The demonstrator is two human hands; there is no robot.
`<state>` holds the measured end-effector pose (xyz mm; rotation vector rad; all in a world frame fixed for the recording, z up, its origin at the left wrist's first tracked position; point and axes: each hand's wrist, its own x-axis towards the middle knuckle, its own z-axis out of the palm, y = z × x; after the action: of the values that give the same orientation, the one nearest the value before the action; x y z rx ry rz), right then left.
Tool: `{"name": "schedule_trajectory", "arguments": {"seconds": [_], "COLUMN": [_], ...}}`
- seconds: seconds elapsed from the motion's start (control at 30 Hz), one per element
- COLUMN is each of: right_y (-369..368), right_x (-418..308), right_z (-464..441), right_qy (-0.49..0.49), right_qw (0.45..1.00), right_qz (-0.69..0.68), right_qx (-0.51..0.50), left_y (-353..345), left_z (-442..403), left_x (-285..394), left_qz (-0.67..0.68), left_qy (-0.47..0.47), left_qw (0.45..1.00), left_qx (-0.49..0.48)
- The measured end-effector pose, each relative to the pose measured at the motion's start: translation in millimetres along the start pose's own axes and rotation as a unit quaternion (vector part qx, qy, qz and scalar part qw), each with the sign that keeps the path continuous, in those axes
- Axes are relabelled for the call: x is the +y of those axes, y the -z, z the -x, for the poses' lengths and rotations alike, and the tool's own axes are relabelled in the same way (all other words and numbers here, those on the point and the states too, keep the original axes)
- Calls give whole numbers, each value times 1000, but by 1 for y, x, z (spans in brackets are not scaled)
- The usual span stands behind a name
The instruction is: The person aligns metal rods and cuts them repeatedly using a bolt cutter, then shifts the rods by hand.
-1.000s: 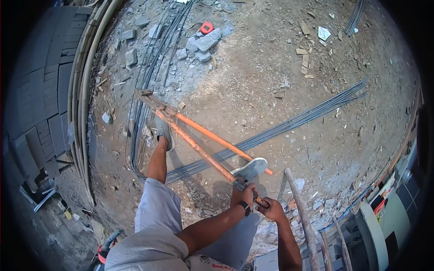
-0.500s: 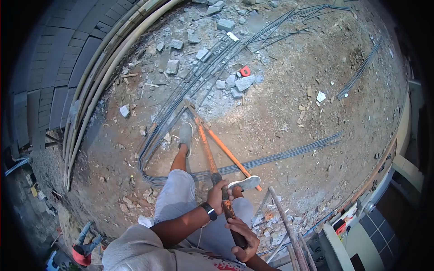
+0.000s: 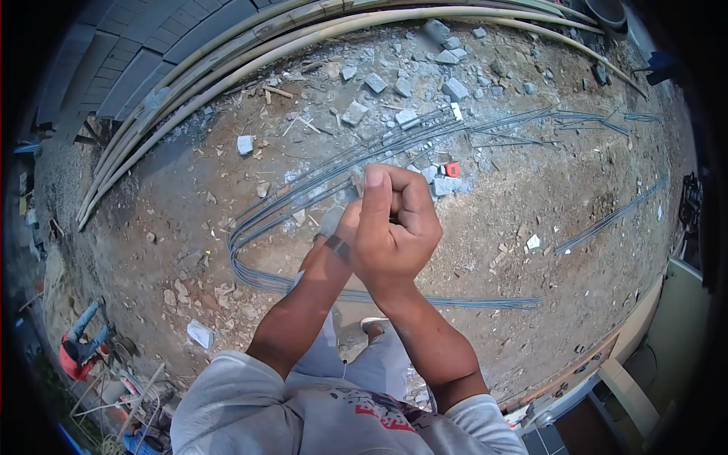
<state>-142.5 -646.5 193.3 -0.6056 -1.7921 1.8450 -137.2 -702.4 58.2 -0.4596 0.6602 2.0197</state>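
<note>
My right hand (image 3: 398,227) is raised in the middle of the view, its fingers curled into a fist and its thumb lying along the bent index finger. What it grips, if anything, is hidden. Just behind it is my left hand (image 3: 349,222), with a dark watch (image 3: 337,245) on the wrist. Its fingers are mostly covered by the right hand. Below both hands, a bent bundle of thin steel rebar (image 3: 254,224) lies on the dirt. A red tape measure (image 3: 453,169) rests among broken concrete pieces beyond the hands. No bolt cutter is visible.
Long poles (image 3: 250,70) curve along the far left edge beside stacked grey blocks (image 3: 106,68). Concrete chunks (image 3: 455,89) litter the far ground. A second rebar bundle (image 3: 614,216) lies at right. A person in red (image 3: 76,356) bends over at lower left.
Both hands have risen and come together in front of me. The orange-handled bolt cutter, earlier in my hands, is out of sight. My view has turned and shifted, showing more ground at left.
</note>
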Motion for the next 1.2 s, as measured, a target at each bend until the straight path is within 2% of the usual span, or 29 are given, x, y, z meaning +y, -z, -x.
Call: {"name": "schedule_trajectory", "arguments": {"seconds": [0.07,0.1,0.17,0.23,0.3,0.33,0.37,0.43,0.47,0.5,0.53,0.57,0.6,0.67,0.7,0.73,0.77,0.83,0.87,0.9,0.93,0.97,1.0,1.03,1.07,1.13,1.2], "right_y": [-22,-21,8,25,32,27,25,10,9,7,-13,-41,-58,-76,-78,-75,-78,-74,-53,-46,-39,-26,-9,8,13,6,16], "right_x": [7,8,13,5,1,-5,-10,-8,-8,8,32,57,94,191,244,301,335,389,430,441,453,474,500,529,535,538,544], "right_z": [-42,-51,-50,-45,-37,-30,-21,10,34,46,48,45,37,16,3,-6,-12,-7,3,4,5,0,-5,-6,-7,-18,-25], "right_qy": [0,17,-13,-38,11,77,165,311,296,268,225,180,137,57,18,-50,-134,-302,-389,-357,-324,-386,-450,-580,-612,-665,-706], "right_qw": [1000,998,999,998,986,953,864,825,806,808,807,790,766,701,658,583,534,406,378,358,335,346,355,341,347,359,377], "right_qz": [30,56,33,45,157,288,470,457,471,408,374,410,466,592,658,731,757,755,724,737,747,712,673,601,575,523,456], "right_qx": [6,17,11,-29,-62,-60,-75,-116,-203,-331,-398,-419,-421,-394,-365,-351,-351,-417,-426,-449,-474,-474,-467,-430,-418,-395,-389], "left_y": [9,43,47,30,24,26,29,39,35,46,61,90,128,161,175,190,204,285,367,416,460,492,475,529,565,567,582], "left_z": [-38,-71,-82,-64,-55,-53,-53,-47,-41,-41,-45,-52,-62,-74,-81,-83,-81,-93,-108,-113,-115,-118,-120,-133,-146,-166,-195], "left_x": [17,-2,-19,-33,-38,-42,-41,-30,-17,-18,-25,-54,-99,-108,-89,-78,-80,-104,-133,-133,-129,-111,-42,-56,-51,6,32], "left_qz": [34,81,192,276,290,292,305,280,271,280,289,211,128,131,221,307,205,31,-27,-296,-538,-536,-577,-600,-643,-711,-736], "left_qy": [-108,-59,16,24,22,24,39,78,122,146,169,62,-39,-91,-42,11,33,176,305,269,214,208,241,173,141,146,153], "left_qw": [988,994,980,957,952,951,947,955,951,947,942,975,989,986,974,951,977,976,943,901,790,768,716,708,689,626,629], "left_qx": [-109,-36,49,86,100,99,89,48,83,56,29,42,58,36,2,-31,43,123,128,171,203,283,311,330,303,285,201]}}
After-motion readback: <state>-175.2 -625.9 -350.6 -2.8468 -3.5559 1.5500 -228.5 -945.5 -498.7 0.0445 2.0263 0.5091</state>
